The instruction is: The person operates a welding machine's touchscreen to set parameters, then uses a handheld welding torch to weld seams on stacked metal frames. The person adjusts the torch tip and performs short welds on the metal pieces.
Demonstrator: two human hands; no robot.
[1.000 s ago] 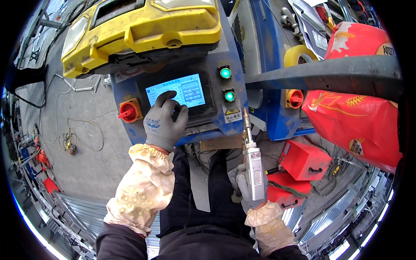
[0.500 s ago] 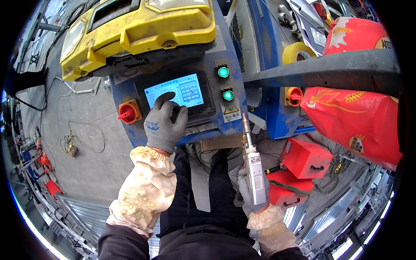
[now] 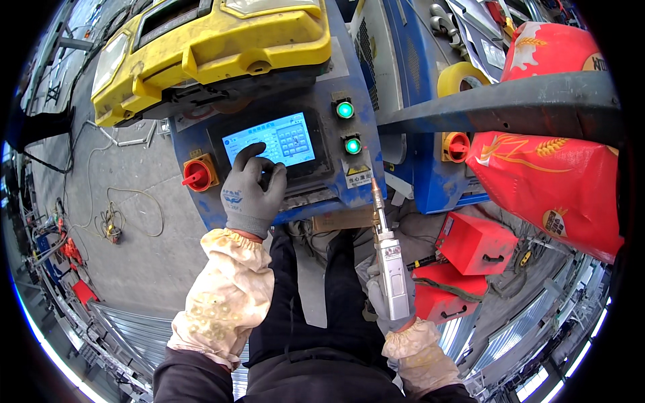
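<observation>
My left hand (image 3: 252,198), in a grey glove, hovers at the lower left of a lit blue touchscreen (image 3: 294,138). Its index finger reaches over the screen while the thumb and other fingers curl loosely, holding nothing; fingertip contact cannot be made out. On the right, my gloved right hand (image 3: 377,294) grips a silver welding torch (image 3: 394,272), whose copper nozzle points up beside the panel's right edge. The screen sits in a blue machine cabinet (image 3: 322,200). Two green lit buttons (image 3: 345,109) are right of the screen, and a red rotary switch (image 3: 197,174) is to its left.
A yellow case (image 3: 222,54) covers the cabinet's top. A dark metal bar (image 3: 497,104) crosses at right, before red sacks (image 3: 537,188). Red boxes (image 3: 478,245) stand on the floor at lower right; a thin cable (image 3: 160,208) loops across the floor at left.
The torch in my right hand has shifted slightly left, its nozzle nearer the panel's edge. My left index finger has moved slightly left and down over the screen.
</observation>
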